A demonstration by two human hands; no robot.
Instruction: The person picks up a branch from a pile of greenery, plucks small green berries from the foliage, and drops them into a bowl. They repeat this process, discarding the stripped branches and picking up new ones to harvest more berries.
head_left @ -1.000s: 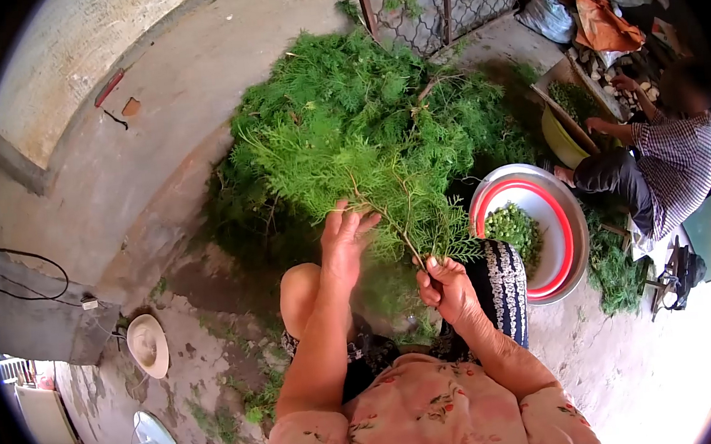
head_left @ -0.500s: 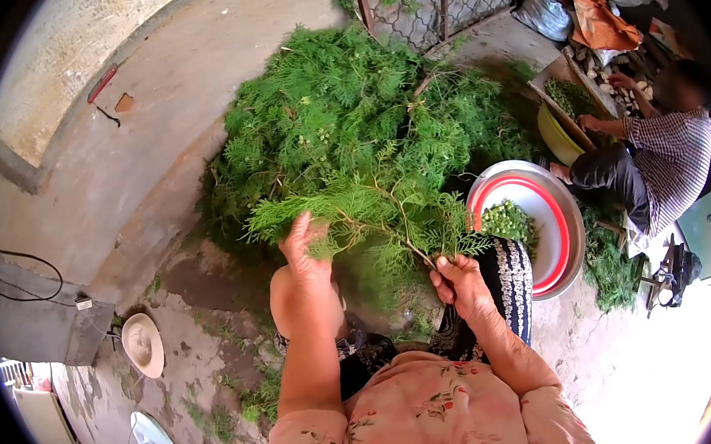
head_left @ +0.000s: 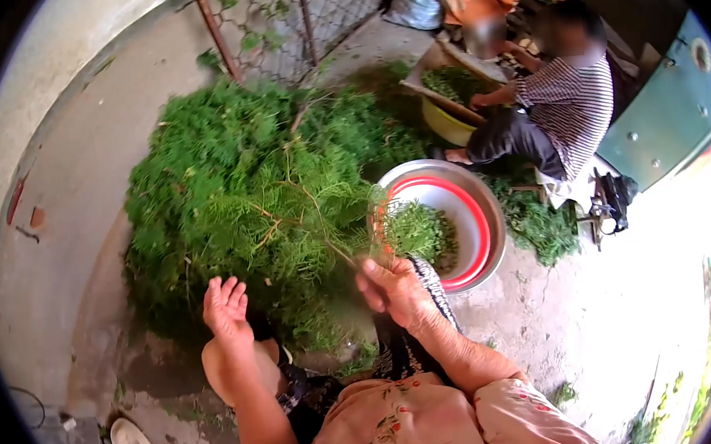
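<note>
Well, look: the right hand (head_left: 396, 292) pinches a leafy branch (head_left: 334, 247) by its stem, holding it out before the big heap of greenery (head_left: 200, 159), just beside a red-rimmed bowl (head_left: 466, 222) with green bits (head_left: 423, 237) inside; the left hand (head_left: 227, 314) hangs free, fingers loosely parted, near the heap.

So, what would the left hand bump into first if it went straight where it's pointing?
Probably the pile of green branches: it lies just ahead of the left hand in the picture, though the depth between them is unclear.
</note>
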